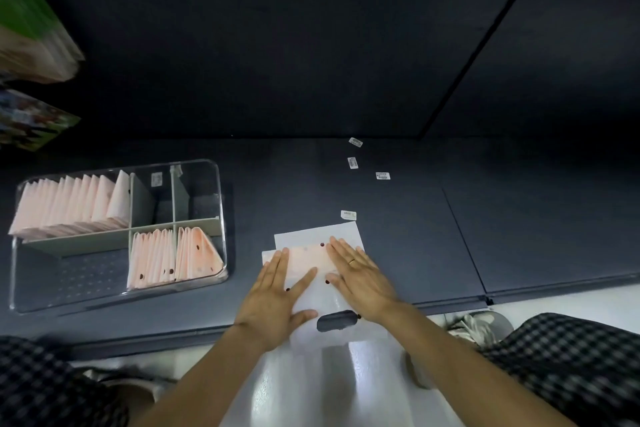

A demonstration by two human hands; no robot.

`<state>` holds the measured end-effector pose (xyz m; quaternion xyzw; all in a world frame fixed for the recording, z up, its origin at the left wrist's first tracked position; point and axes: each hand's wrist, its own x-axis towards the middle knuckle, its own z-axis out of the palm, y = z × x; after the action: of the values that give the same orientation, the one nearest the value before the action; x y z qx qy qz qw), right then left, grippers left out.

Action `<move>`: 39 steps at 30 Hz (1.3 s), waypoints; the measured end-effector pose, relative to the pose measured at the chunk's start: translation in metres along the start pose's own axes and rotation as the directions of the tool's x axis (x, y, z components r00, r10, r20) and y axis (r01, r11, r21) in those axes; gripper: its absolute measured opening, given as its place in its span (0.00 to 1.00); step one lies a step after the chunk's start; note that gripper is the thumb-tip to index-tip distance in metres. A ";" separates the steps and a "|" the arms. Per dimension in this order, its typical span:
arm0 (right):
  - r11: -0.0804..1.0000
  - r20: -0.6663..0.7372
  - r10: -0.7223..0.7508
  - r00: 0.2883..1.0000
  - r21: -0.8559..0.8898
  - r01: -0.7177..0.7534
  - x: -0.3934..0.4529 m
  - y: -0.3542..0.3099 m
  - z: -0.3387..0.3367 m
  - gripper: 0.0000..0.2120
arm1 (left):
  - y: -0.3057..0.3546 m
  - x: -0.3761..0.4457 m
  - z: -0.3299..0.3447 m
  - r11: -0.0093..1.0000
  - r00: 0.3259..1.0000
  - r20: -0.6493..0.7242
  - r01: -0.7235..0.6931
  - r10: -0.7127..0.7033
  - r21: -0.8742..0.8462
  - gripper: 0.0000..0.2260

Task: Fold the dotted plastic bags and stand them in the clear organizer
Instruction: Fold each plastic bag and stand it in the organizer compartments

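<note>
Flat grips (277, 291) (360, 274) on smooth, translucent dotted bag (313, 258)

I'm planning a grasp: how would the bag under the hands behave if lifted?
Probably floppy: the bag is a thin translucent sheet draping over the shelf edge. Likely light and slippery, since both the left hand and right hand press flat on it.

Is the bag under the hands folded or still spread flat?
Partly folded. The bag has a pink layer doubled over near its far end, while its handle end lies spread toward the person under the flat left hand and right hand.
</note>
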<state>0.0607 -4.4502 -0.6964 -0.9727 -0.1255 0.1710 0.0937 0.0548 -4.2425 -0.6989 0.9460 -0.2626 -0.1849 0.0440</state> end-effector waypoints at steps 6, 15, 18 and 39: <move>0.997 0.017 -0.076 0.997 -0.014 0.076 -0.001 0.013 -0.030 0.26 | 0.001 0.003 -0.008 0.993 1.000 -0.007 0.008 -0.009 -0.114 0.31; 0.995 -0.123 -0.101 0.987 -0.032 0.098 0.022 0.007 -0.067 0.12 | 0.018 0.020 -0.036 0.976 0.967 -0.137 0.220 -0.217 0.007 0.27; 0.958 -0.160 0.007 0.987 0.285 0.039 0.023 0.000 -0.083 0.08 | 0.016 0.025 -0.056 0.970 0.954 -0.178 0.242 -0.243 -0.026 0.13; 0.278 -0.059 0.353 0.934 0.960 -0.044 -0.052 -0.071 -0.125 0.04 | 0.025 -0.042 -0.133 -0.070 0.924 0.162 0.146 -0.346 -0.987 0.05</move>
<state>0.0424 -4.4144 -0.5490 -0.7501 0.1362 0.0926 0.6405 0.0593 -4.2439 -0.5573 0.6712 0.1277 -0.2528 0.6851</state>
